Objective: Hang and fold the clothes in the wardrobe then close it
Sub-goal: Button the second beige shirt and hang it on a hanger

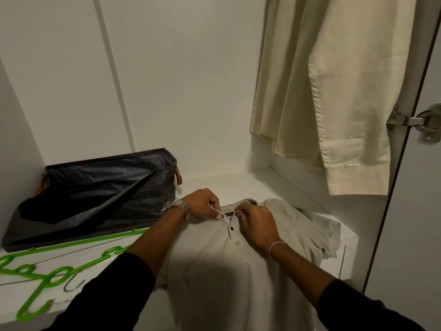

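Black sleeves reach over the shelf (pixel 298 187), where the beige polo shirt (pixel 214 271) lies front-up; left hand (pixel 202 204) and right hand (pixel 256 223) pinch its collar. Folding seems underway; next, likely straighten it.

The top of the cream shirt (pixel 334 91) and whatever it hung from were cut off by the upper edge. The grey polo's (pixel 226 271) hem was lost below the frame. The green hanger (pixel 35 283) was clipped at the left edge. The collar label's print was too small to be read.
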